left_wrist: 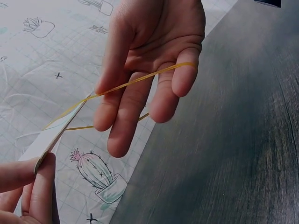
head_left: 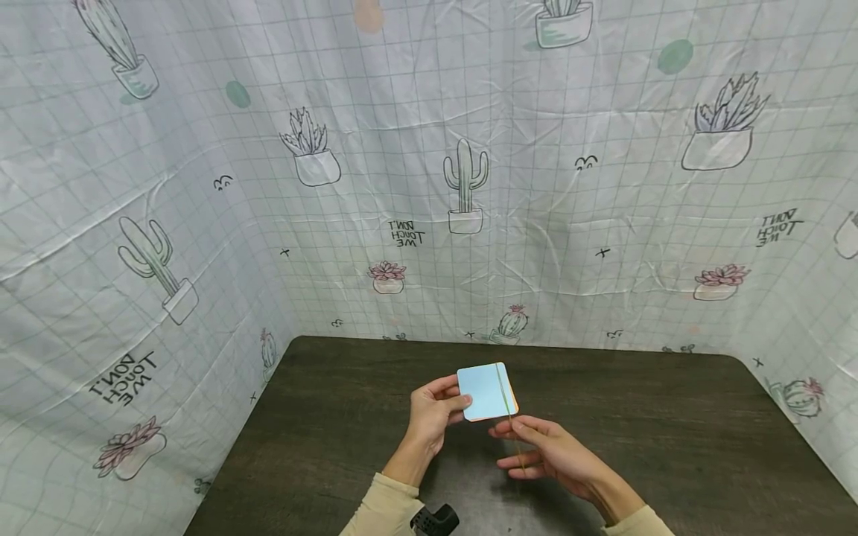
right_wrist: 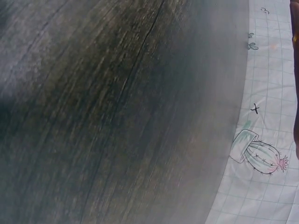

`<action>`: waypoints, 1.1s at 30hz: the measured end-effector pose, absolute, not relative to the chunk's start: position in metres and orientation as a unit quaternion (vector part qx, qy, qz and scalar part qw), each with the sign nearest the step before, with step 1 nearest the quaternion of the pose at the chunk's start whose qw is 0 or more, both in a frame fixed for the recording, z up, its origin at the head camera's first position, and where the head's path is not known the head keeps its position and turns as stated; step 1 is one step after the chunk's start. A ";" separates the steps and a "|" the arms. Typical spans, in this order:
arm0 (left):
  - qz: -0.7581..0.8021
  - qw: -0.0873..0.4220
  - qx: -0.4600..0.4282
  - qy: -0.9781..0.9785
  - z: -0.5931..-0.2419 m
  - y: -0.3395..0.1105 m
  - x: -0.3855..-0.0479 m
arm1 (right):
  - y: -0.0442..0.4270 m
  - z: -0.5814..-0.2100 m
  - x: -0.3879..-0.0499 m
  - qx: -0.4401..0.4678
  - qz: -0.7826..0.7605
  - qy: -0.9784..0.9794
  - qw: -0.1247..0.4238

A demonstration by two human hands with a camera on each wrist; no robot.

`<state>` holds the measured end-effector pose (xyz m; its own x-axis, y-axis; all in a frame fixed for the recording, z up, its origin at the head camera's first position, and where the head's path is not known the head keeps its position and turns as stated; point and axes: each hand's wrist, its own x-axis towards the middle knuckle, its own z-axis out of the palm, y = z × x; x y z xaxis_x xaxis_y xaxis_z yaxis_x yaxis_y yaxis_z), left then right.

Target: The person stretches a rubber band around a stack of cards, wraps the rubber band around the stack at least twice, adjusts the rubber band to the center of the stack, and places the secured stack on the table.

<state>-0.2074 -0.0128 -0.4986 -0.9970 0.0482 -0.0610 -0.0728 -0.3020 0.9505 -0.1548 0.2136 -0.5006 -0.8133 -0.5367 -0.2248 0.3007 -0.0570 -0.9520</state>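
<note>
In the head view, my left hand [head_left: 431,418] grips a stack of square cards [head_left: 484,393], light blue on top with an orange edge showing. A thin rubber band [head_left: 504,390] runs around the stack near its right side and stretches down to my right hand [head_left: 556,455]. The left wrist view shows the yellow band [left_wrist: 135,81] looped over a finger of my right hand [left_wrist: 152,51], its thumb and forefinger pinching it near the cards. There, my left hand [left_wrist: 39,186] holds the stack [left_wrist: 46,142] edge-on between thumb and fingers.
A dark wood-grain table [head_left: 322,447] lies beneath both hands. White cloth [head_left: 536,223] printed with cacti and grid lines hangs behind the table and at both sides. A black wrist strap [head_left: 436,519] shows at the left sleeve. The right wrist view shows mostly tabletop [right_wrist: 117,112].
</note>
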 end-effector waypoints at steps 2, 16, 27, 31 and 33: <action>0.807 0.036 -0.011 0.589 -0.498 -0.013 -0.208 | 0.213 -0.500 -0.154 -0.092 -0.723 0.620 0.291; 0.812 0.040 -0.015 0.581 -0.496 -0.012 -0.208 | 0.213 -0.505 -0.155 -0.098 -0.723 0.619 0.290; 0.812 0.038 -0.025 0.582 -0.496 -0.011 -0.211 | 0.211 -0.505 -0.153 -0.105 -0.715 0.626 0.294; 0.813 0.041 -0.026 0.580 -0.495 -0.011 -0.210 | 0.210 -0.506 -0.152 -0.112 -0.713 0.627 0.293; 0.812 0.042 -0.027 0.581 -0.495 -0.011 -0.209 | 0.210 -0.507 -0.152 -0.119 -0.713 0.626 0.293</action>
<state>-0.2092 -0.0110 -0.4946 -0.9950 0.0370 -0.0931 -0.1001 -0.3208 0.9419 -0.1517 0.2100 -0.5067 -0.8004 -0.5661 -0.1970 0.2686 -0.0449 -0.9622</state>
